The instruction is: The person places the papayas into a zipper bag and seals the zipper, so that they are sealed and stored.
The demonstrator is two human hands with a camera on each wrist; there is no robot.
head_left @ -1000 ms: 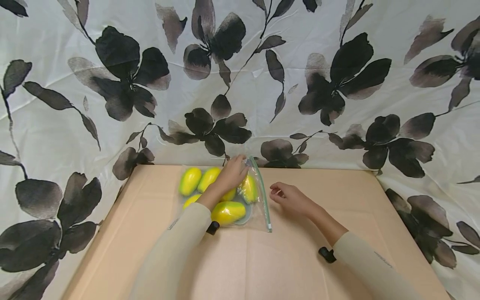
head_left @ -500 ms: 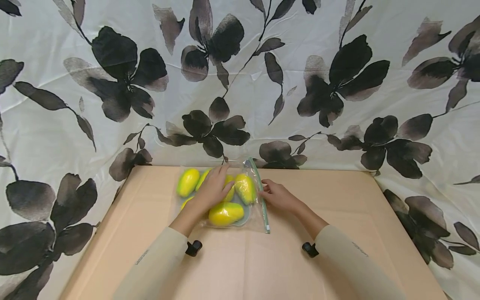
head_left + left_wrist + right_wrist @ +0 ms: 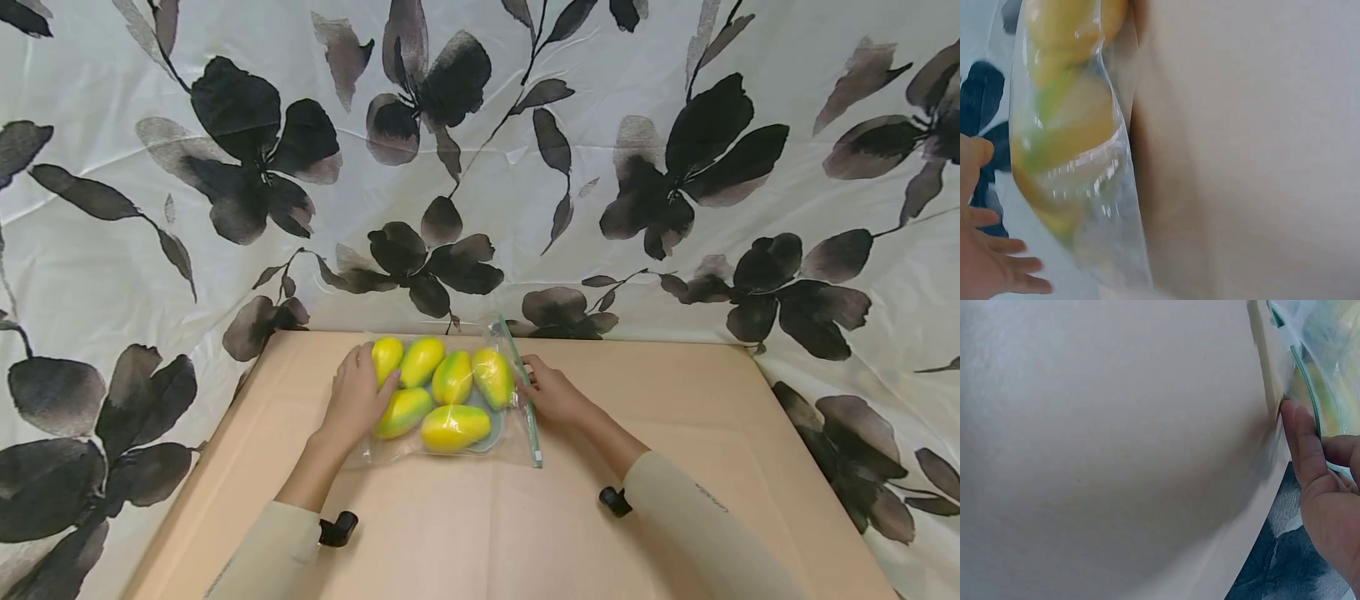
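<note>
A clear zip-lock bag (image 3: 513,437) lies at the far side of the table, with several yellow-green mangoes (image 3: 455,428) inside. Its green zip strip (image 3: 528,412) runs down the right side. My left hand (image 3: 358,390) is at the bag's left end, fingers beside the mangoes; the left wrist view shows this hand (image 3: 991,250) with fingers spread. At the zip side, my right hand (image 3: 558,393) pinches the bag's edge between thumb and fingers, as the right wrist view shows (image 3: 1319,469). Part of a pale grey-blue round piece (image 3: 495,427) shows beneath the mangoes.
The tan table top (image 3: 495,533) extends toward me and to both sides of the bag. Behind it hangs a white cloth (image 3: 525,208) printed with dark flowers. A small black device (image 3: 339,529) sits at the left wrist, another (image 3: 616,502) at the right.
My left hand has moved from over the mangoes near the zip to the bag's left end, uncovering the mangoes. My right hand has come left onto the zip edge.
</note>
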